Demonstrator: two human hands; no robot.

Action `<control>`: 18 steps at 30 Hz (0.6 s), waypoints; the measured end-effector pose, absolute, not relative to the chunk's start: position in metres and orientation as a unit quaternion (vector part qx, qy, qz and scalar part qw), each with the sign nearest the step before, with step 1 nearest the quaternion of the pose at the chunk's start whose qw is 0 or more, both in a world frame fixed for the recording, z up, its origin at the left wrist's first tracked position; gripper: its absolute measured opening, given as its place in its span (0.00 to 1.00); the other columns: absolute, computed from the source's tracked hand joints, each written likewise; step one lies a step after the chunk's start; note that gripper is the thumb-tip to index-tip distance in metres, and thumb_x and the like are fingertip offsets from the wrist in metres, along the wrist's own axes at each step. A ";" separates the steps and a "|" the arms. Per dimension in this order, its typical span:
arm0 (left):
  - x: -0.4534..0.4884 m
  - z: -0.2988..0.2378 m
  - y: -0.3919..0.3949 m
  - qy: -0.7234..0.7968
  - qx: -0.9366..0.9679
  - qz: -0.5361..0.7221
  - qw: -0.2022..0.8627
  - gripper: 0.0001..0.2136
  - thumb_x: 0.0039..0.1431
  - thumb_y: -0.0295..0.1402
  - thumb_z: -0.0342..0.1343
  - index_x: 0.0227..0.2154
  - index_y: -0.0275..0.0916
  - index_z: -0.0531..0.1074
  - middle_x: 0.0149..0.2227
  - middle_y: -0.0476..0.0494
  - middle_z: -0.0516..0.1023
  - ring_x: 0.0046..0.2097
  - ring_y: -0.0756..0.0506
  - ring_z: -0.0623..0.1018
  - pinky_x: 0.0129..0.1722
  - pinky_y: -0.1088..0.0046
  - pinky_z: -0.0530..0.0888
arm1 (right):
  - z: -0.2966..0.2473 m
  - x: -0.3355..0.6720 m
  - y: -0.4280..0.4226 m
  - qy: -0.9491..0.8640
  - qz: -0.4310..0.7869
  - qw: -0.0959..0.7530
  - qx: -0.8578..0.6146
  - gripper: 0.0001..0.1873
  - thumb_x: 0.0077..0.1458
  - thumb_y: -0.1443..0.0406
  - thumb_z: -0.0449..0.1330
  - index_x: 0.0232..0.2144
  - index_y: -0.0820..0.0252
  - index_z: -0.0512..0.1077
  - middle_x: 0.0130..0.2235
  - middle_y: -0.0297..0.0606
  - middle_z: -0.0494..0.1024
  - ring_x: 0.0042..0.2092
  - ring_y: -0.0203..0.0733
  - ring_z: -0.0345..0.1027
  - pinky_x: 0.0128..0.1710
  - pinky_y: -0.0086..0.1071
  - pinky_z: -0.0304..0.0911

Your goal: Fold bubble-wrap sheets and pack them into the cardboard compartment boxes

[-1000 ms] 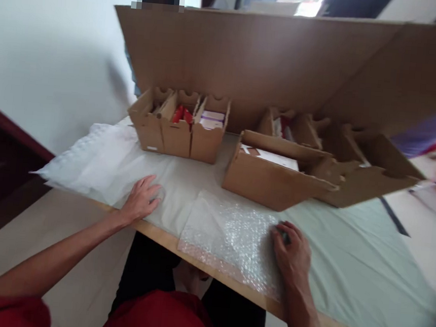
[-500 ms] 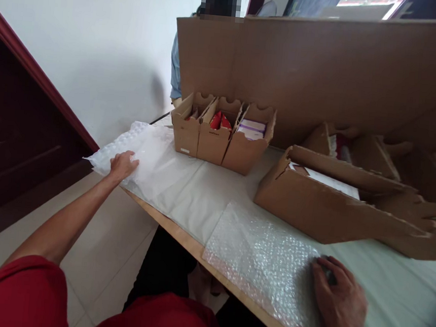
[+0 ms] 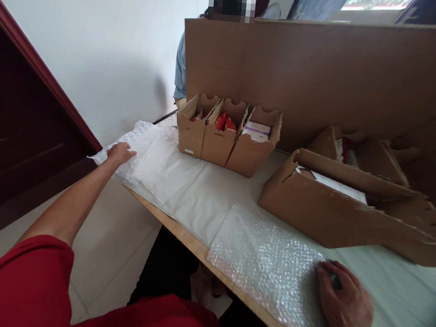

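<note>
Closest in, rest the right hand (image 3: 345, 304) at the right edge of a clear, rectangular bubble-wrap sheet (image 3: 266, 262), with thumb and fingers bent into a loose ring around a dark gap; cannot tell of any grip there. See that sheet lying flat along the near wooden edge of a surface (image 3: 208, 188) spread with pale green cloth. Farther left, rest the left hand (image 3: 120, 154) on a heap of translucent white bubble-wrap sheets (image 3: 153, 160), with thumb held apart from half-hidden fingers; cannot tell light touch from firm grasp. Beyond, find a long, open brown cardboard box (image 3: 324, 213) with a flat white item (image 3: 334, 186) inside. Past it, find three narrow brown cardboard boxes (image 3: 217, 145) side by side, with shiny red packets (image 3: 225, 122) in the middle one. Behind these, meet a tall brown cardboard panel (image 3: 325, 76) and, past its left end, another person's light-blue sleeve (image 3: 181, 66).
</note>
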State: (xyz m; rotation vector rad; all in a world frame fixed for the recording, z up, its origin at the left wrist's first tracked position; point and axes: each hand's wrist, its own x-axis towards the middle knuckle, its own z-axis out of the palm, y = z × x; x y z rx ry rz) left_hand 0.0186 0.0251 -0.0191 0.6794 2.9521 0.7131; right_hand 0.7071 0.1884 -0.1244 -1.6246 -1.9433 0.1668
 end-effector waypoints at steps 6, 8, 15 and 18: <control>0.040 -0.001 0.029 0.911 0.224 0.342 -0.058 0.09 0.48 0.28 0.58 0.20 0.42 0.63 0.36 0.37 0.78 0.52 0.32 0.76 0.52 0.53 0.69 | -0.120 0.705 0.186 -0.737 0.063 0.282 -0.611 0.24 0.52 0.47 0.51 0.33 0.57 0.77 0.50 0.54 0.80 0.51 0.67 0.74 0.54 0.59 0.66; 0.045 0.014 0.026 0.883 0.227 0.396 -0.111 0.08 0.51 0.27 0.57 0.23 0.41 0.62 0.45 0.35 0.76 0.58 0.34 0.71 0.59 0.55 0.64 | -0.121 0.705 0.186 -0.738 0.061 0.286 -0.607 0.24 0.52 0.47 0.51 0.33 0.57 0.77 0.50 0.54 0.80 0.50 0.67 0.74 0.53 0.60 0.66; 0.055 0.074 0.011 0.784 0.219 0.573 -0.094 0.07 0.52 0.26 0.55 0.25 0.39 0.62 0.34 0.50 0.74 0.43 0.48 0.71 0.52 0.70 0.70 | -0.130 0.709 0.193 -0.729 0.054 0.328 -0.599 0.20 0.49 0.48 0.55 0.30 0.54 0.78 0.47 0.52 0.82 0.45 0.67 0.75 0.46 0.59 0.68; 0.093 0.085 0.006 0.720 0.245 0.649 0.013 0.02 0.47 0.27 0.53 0.25 0.39 0.65 0.25 0.54 0.72 0.32 0.50 0.71 0.41 0.71 0.74 | -0.116 0.703 0.184 -0.707 0.063 0.376 -0.595 0.19 0.51 0.50 0.55 0.32 0.56 0.78 0.48 0.56 0.81 0.48 0.66 0.75 0.49 0.57 0.67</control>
